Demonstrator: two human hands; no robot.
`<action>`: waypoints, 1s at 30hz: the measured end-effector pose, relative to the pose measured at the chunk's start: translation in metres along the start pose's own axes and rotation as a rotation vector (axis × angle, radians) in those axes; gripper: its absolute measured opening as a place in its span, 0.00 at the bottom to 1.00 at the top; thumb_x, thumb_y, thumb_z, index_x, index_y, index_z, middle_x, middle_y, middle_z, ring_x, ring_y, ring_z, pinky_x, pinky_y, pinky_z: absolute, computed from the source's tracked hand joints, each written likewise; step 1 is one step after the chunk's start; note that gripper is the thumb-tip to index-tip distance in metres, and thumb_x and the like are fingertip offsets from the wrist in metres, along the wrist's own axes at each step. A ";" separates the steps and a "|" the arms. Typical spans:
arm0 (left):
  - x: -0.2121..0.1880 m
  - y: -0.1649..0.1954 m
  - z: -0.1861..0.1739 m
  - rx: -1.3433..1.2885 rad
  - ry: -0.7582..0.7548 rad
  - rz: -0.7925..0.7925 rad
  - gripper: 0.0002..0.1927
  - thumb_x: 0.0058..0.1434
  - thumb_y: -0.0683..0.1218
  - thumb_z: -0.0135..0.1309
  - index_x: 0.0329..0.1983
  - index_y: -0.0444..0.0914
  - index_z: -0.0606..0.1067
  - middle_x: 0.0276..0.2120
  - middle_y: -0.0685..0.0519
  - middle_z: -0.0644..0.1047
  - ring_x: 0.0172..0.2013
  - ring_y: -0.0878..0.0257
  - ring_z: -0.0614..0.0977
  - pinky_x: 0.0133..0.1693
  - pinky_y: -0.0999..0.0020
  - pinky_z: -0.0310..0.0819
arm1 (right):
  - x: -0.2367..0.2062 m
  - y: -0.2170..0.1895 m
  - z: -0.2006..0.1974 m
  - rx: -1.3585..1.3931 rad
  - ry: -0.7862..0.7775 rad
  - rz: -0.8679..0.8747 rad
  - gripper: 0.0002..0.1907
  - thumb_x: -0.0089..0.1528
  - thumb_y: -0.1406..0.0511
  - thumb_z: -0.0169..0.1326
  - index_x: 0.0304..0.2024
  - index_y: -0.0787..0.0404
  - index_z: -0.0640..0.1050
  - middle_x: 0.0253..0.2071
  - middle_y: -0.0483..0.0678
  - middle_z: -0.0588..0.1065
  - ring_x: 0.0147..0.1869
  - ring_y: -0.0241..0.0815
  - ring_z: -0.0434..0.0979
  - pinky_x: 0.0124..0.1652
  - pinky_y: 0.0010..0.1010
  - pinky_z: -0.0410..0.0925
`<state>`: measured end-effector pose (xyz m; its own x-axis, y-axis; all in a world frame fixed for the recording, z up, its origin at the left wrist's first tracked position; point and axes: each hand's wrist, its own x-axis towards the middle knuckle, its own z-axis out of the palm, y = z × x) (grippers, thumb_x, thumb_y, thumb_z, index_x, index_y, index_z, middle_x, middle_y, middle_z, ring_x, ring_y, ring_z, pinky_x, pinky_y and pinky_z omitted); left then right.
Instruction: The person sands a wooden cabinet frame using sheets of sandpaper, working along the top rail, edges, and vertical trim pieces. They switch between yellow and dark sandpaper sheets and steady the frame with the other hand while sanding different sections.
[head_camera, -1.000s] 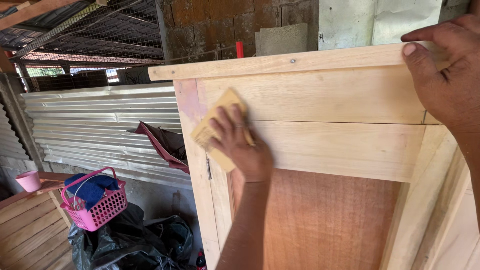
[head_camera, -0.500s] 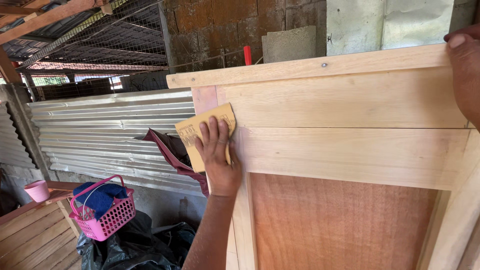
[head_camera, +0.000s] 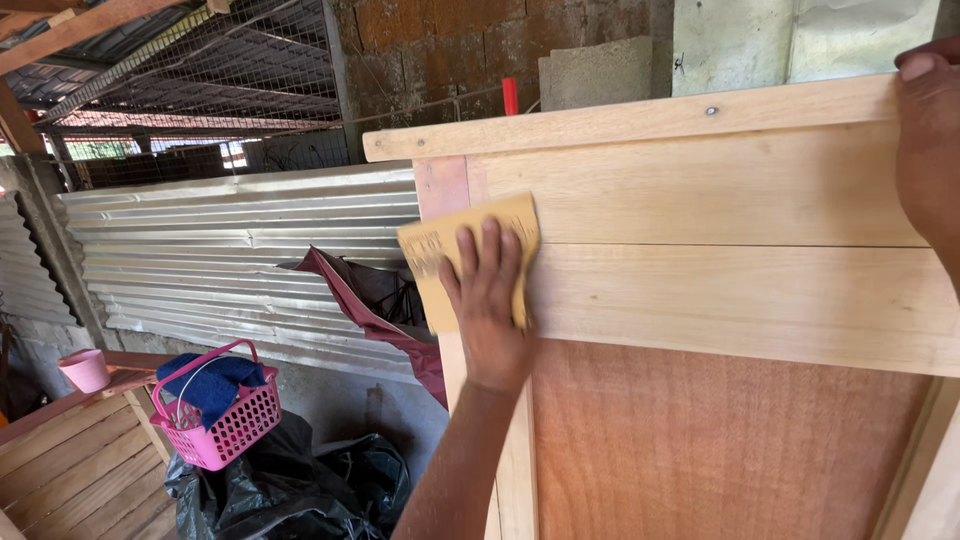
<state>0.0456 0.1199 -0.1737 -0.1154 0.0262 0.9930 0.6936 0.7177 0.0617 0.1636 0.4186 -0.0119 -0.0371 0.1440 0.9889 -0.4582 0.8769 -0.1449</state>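
Observation:
A pale wooden cabinet (head_camera: 720, 200) fills the right of the head view, with a reddish plywood panel (head_camera: 720, 450) set in its lower part. My left hand (head_camera: 488, 305) presses a sheet of yellow sandpaper (head_camera: 436, 250) flat against the cabinet's left upright, where it meets the cross rail. My right hand (head_camera: 930, 140) rests on the top right edge of the cabinet, partly cut off by the frame.
A corrugated metal fence (head_camera: 230, 260) runs behind, with a dark red cloth (head_camera: 350, 300) draped on it. Below stand a pink basket (head_camera: 220, 420) holding blue cloth, black plastic bags (head_camera: 290, 490), a pink cup (head_camera: 85, 370) and wooden planks (head_camera: 60, 460). A brick wall (head_camera: 450, 50) is above.
My left hand has slid the sandpaper left along the rail toward the cabinet's corner upright. My right hand has drifted toward the frame's right edge as the view shifted.

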 end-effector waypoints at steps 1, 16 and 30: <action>-0.011 0.003 -0.005 0.008 -0.037 0.006 0.37 0.60 0.36 0.49 0.76 0.41 0.63 0.77 0.46 0.57 0.78 0.43 0.50 0.74 0.34 0.31 | -0.003 0.000 0.002 0.040 -0.009 -0.027 0.15 0.83 0.60 0.42 0.55 0.65 0.73 0.43 0.51 0.77 0.43 0.40 0.78 0.42 0.33 0.73; -0.017 -0.002 -0.010 -0.029 -0.082 0.021 0.42 0.51 0.34 0.52 0.73 0.42 0.64 0.76 0.48 0.59 0.78 0.46 0.50 0.73 0.34 0.34 | -0.027 0.006 0.026 -0.402 0.047 -0.505 0.08 0.69 0.66 0.58 0.50 0.60 0.81 0.46 0.48 0.74 0.56 0.43 0.70 0.56 0.32 0.66; -0.018 0.005 0.007 -0.031 -0.079 0.099 0.43 0.53 0.38 0.57 0.75 0.44 0.61 0.77 0.51 0.56 0.78 0.48 0.48 0.72 0.29 0.29 | -0.026 0.003 0.070 -0.514 0.127 -0.606 0.08 0.70 0.63 0.55 0.50 0.55 0.81 0.43 0.42 0.73 0.55 0.41 0.67 0.61 0.33 0.59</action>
<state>0.0460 0.1274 -0.1917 -0.1004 0.1517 0.9833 0.7259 0.6870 -0.0318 0.1014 0.3856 -0.0353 0.2023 -0.4006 0.8936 0.1004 0.9162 0.3880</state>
